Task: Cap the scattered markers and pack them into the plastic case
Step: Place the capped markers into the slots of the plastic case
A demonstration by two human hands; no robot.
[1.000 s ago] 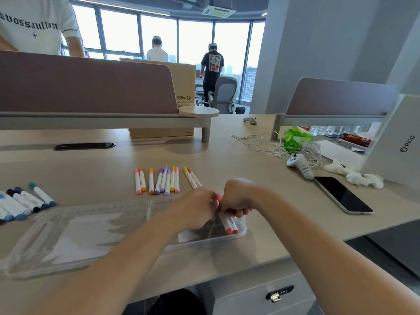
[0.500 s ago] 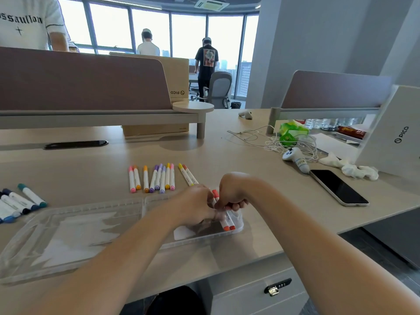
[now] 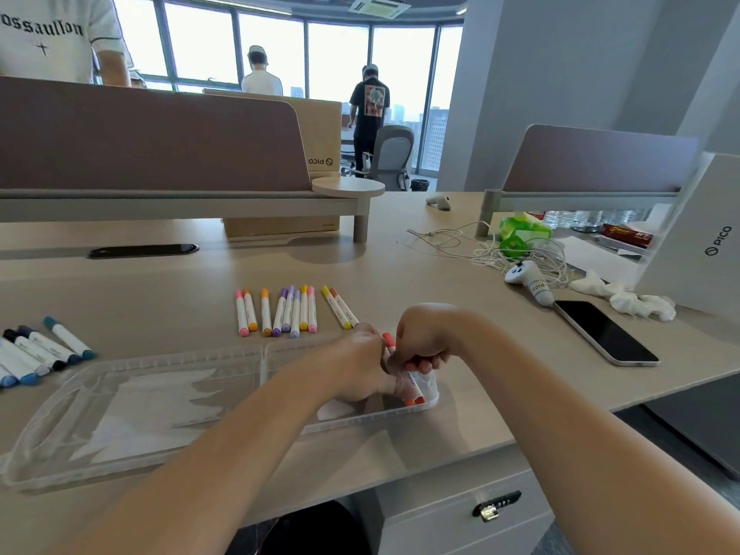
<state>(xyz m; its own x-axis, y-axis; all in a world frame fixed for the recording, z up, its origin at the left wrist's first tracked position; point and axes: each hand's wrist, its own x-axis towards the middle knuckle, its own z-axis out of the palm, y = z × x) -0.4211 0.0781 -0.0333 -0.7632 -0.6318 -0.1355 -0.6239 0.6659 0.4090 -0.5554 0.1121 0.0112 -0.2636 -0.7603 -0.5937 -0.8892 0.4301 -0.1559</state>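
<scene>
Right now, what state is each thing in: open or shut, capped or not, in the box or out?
plastic case, open, flat on the desk.
orange-red markers, capped, at the case's right end.
left hand, curled round those markers.
right hand, curled round them too.
row of markers, capped, outside the case.
blue markers, capped, outside the case.
phone, face up, screen dark.
</scene>
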